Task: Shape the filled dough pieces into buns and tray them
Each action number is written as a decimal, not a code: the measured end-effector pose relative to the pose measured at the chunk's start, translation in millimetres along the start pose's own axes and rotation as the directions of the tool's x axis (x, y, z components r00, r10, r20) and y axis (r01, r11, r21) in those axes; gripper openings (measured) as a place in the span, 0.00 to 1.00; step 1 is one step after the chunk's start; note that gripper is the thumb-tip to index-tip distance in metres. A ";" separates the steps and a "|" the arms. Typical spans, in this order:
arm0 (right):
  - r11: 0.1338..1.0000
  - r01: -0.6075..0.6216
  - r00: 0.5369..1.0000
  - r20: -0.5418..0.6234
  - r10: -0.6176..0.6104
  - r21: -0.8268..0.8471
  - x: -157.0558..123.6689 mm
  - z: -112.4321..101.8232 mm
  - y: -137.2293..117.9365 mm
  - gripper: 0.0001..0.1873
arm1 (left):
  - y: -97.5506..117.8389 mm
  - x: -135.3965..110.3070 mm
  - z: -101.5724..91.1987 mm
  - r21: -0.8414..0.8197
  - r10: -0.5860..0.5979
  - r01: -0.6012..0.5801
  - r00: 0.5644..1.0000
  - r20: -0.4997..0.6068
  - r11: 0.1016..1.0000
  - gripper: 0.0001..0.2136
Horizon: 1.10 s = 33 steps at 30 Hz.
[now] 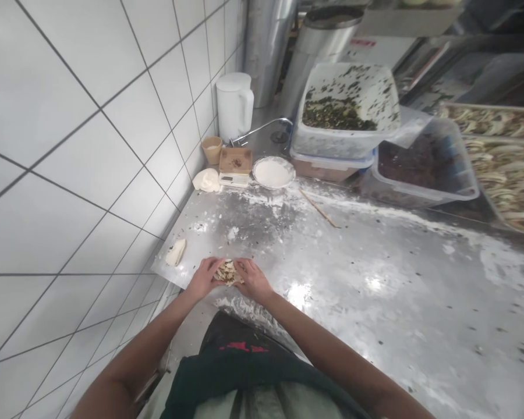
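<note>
A small piece of dough with dark specks and layered folds (228, 272) is held between my two hands close to the counter's front edge. My left hand (203, 279) grips its left side, fingers curled over it. Around the right side wrap the fingers of my right hand (254, 280). Parts of the dough are hidden under the fingers. Left of my left hand, a plain pale dough piece (176, 252) lies on the floured metal counter (340, 279).
At the back stand a white jug (234, 107), a paper cup (212, 150), a small scale with a cardboard tray (236, 161), dough (206, 180) and a flour bowl (273, 173). A thin stick (318, 208) lies ahead. Tubs (349, 137) and pastry trays (506, 174) fill the right; tiled wall (91, 192) left.
</note>
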State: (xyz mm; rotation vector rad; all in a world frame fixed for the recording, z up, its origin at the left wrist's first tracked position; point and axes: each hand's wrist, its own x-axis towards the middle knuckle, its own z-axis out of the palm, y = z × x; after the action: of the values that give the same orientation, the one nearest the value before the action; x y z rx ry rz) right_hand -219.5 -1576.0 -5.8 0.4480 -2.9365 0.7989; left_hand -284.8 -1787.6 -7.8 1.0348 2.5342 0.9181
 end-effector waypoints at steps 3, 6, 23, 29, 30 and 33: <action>0.999 -0.023 1.000 0.014 0.024 -0.023 8.3 -0.2 0.4 0.22 | -3.3 8.0 -3.2 0.018 0.028 -0.029 0.998 0.049 0.999 0.29; 0.997 -0.072 0.997 0.020 0.072 0.000 15.7 -0.2 5.2 0.18 | 3.4 19.1 -5.4 0.033 -0.092 0.091 0.995 0.026 0.995 0.25; 0.707 -0.349 0.881 -0.041 0.471 0.614 31.0 4.2 12.2 0.16 | 40.9 32.8 12.9 -0.506 -0.614 0.449 0.758 -0.222 0.737 0.16; -0.072 -0.190 0.781 0.195 0.593 0.979 36.5 -7.9 0.4 0.17 | 75.9 39.7 9.0 -0.970 -0.647 0.110 0.760 -0.057 0.215 0.21; -0.114 -0.163 0.786 0.198 0.585 0.980 36.1 -12.1 -1.1 0.17 | 85.1 41.1 4.7 -0.982 -0.607 0.085 0.794 -0.034 0.166 0.22; -0.125 -0.132 0.795 0.180 0.579 0.983 34.0 -26.8 -2.8 0.18 | 109.6 44.0 -10.3 -0.994 -0.457 0.043 0.890 -0.008 0.100 0.22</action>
State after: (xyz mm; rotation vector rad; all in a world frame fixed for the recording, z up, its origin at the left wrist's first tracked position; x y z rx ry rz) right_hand -251.5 -1573.6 23.4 -0.5947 -1.4645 2.7134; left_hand -261.7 -1701.4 70.3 -0.0693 1.3914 2.2678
